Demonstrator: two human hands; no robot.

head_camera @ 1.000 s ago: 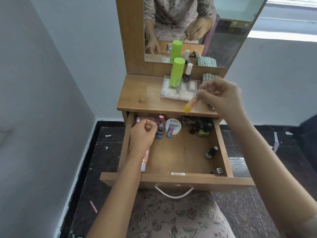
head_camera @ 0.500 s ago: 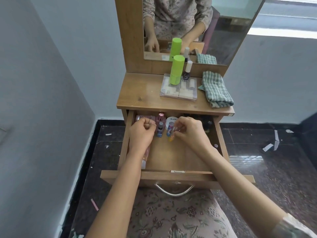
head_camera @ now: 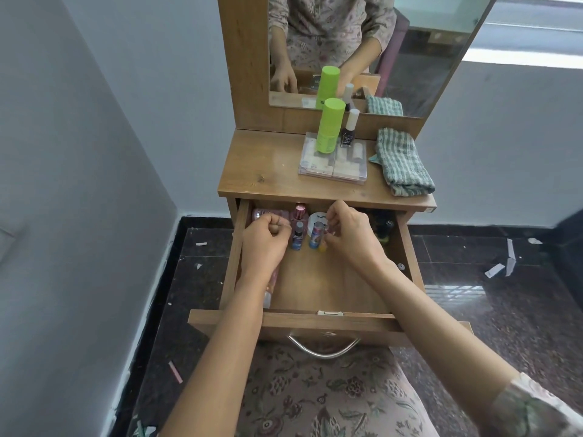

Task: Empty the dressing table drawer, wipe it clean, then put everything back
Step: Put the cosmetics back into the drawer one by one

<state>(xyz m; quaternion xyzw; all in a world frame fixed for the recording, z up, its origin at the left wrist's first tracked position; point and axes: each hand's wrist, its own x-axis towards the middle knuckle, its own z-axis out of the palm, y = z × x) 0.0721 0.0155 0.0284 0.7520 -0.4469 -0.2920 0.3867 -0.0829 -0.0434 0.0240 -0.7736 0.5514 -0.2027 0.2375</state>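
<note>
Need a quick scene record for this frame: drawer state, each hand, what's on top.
drawer: open, small bottles and tubes along its back edge
left hand: curled fist by the drawer's left wall; contents unclear
right hand: pinches small yellow tube, low in the drawer
tabletop: green bottle and nail polish on clear case; checked cloth beside

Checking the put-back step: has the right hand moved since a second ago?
Yes. The right hand, pinching a yellow tube, came down from over the tabletop into the drawer, toward its back.
</note>
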